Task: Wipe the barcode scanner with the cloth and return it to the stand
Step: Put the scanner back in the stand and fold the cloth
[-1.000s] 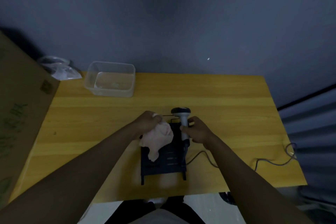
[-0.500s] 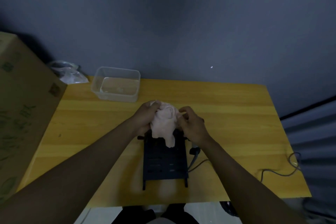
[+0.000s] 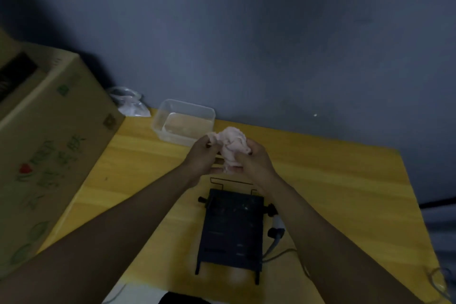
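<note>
A crumpled pink cloth is bunched between both hands above the yellow table. My left hand pinches its left side. My right hand grips from the right, fingers pressed into the cloth. The barcode scanner's head is hidden inside the cloth. Only the scanner's grey handle end shows under my right forearm, with its cable trailing down. The black stand sits on the table below the hands with nothing on it.
A clear plastic container stands at the table's back edge, just behind the hands. A large cardboard box borders the table's left side, with a plastic bag behind it. Cable loops lie at the front right corner.
The cloth went from hanging beside the exposed scanner head to being wrapped over it. Both hands rose and moved away from the stand toward the container.
</note>
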